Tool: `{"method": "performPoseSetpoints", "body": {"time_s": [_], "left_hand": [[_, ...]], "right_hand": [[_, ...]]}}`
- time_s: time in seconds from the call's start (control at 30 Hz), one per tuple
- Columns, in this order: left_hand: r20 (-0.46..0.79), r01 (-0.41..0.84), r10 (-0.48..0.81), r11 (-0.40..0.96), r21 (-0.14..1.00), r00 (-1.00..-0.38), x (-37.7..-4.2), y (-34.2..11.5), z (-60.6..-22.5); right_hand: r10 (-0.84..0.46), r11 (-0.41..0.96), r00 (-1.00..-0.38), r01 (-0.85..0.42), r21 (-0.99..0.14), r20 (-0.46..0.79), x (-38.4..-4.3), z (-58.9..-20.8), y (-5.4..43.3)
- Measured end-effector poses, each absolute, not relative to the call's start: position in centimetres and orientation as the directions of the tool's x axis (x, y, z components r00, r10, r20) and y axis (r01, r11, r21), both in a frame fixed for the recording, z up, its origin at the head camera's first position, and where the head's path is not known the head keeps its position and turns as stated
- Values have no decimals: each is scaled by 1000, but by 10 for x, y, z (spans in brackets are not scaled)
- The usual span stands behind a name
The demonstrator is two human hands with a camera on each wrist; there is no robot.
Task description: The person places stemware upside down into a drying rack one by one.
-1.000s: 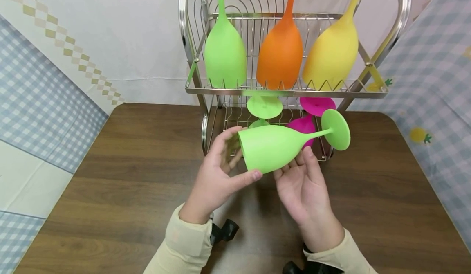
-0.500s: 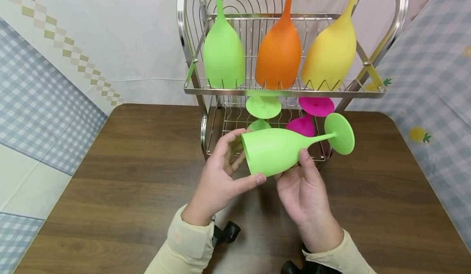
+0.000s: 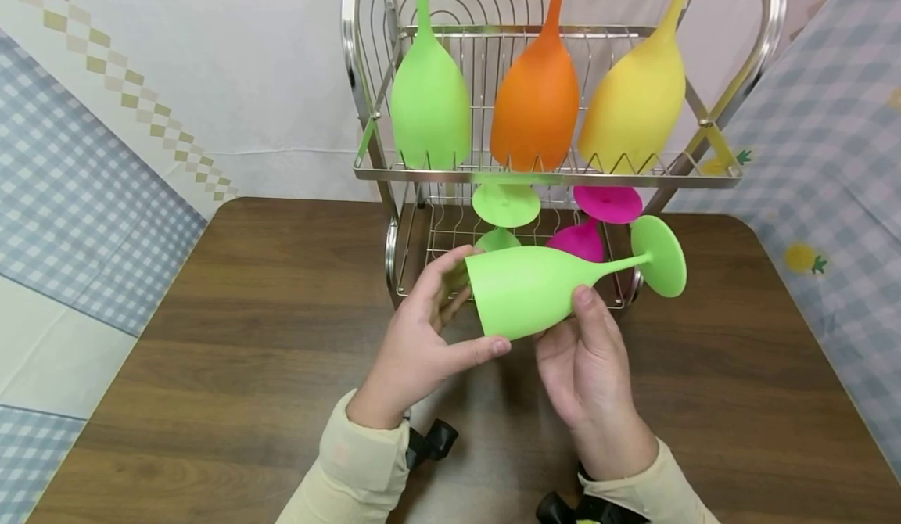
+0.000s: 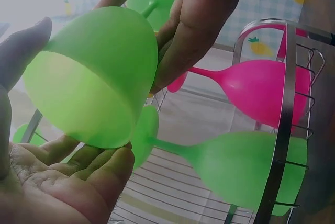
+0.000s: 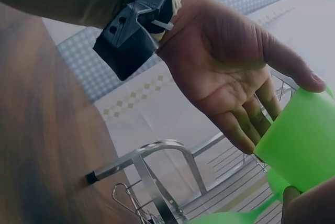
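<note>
A light green wine glass (image 3: pixel 524 289) lies sideways in the air between both hands, its foot pointing right. The left hand (image 3: pixel 422 340) spans the rim, thumb on the near side and fingertips on the far side; in the left wrist view these fingers touch the lower edge of the open mouth of the glass (image 4: pixel 118 46). Round the bowl near the stem, the right hand (image 3: pixel 591 375) grips with the thumb on top and the other fingers underneath, mostly hidden. The right wrist view shows the bowl (image 5: pixel 306 135) with the left hand (image 5: pixel 225 67) at its rim.
Behind the hands stands a two-tier metal dish rack (image 3: pixel 549 178). Upside down on its upper tier are a green glass (image 3: pixel 431 109), an orange glass (image 3: pixel 536 102) and a yellow glass (image 3: pixel 637 102). Below are another green glass (image 3: pixel 505 205) and a magenta glass (image 3: pixel 607 203). The wooden table (image 3: pixel 246 352) lies underneath.
The held glass has shifted slightly right and down. The right thumb has come up from beside the bowl onto it, and the left hand has moved slightly right with the rim.
</note>
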State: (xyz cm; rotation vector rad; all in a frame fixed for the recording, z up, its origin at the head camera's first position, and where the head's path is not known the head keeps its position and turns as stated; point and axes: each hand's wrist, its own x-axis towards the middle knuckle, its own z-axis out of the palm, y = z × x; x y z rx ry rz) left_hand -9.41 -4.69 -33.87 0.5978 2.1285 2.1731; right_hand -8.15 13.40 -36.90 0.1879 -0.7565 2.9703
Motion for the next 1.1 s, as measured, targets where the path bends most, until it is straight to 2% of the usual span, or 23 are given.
{"method": "performPoseSetpoints", "body": {"time_s": [0.17,0.4,0.57,0.67,0.9,1.1], "left_hand": [[205,221,304,17,975,-930,-96,-48,-342],[182,203,256,58,977,-949,-103,-57,-346],[173,190,173,83,978,-970,-111,-68,-349],[222,234,92,162,959,-971,-117,-74,-353],[374,299,-123,400,866,-919,-136,-92,-369],[344,209,-204,489,847,-916,-151,-105,-388]], "right_hand": [[101,-843,-983,-167,-511,155,-82,-367,136],[279,-740,-950,-306,-599,140,-89,-363,144],[331,-610,-938,-299,-734,106,-94,-362,156],[318,-536,-942,-273,-799,108,-94,-360,165],[312,-191,-945,-161,-968,96,-95,-351,186],[297,87,-947,-104,-991,125,-97,-349,207]]}}
